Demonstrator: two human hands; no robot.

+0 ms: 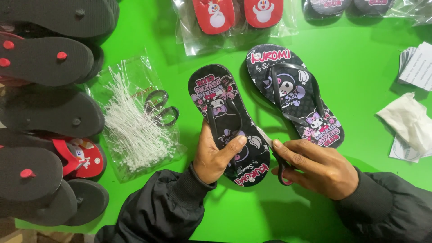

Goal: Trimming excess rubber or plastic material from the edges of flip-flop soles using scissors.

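Two hands work at the near edge of the green bench (360,81). The left hand (215,155) has its grip closed around a black printed sandal (229,123), thumb lying across the footbed, fingers underneath. The right hand (321,166) has its grip closed on small scissors (279,162), whose blades touch the sandal's right edge. Just beyond lies the matching sandal (294,94), flat, strap up. Left of the held sandal, a clear bag of white ties (132,121) rests on the bench, with stacked black sandals (45,112) beside it. Farther off lie bagged red sandals (236,15); at right, white papers (411,117).
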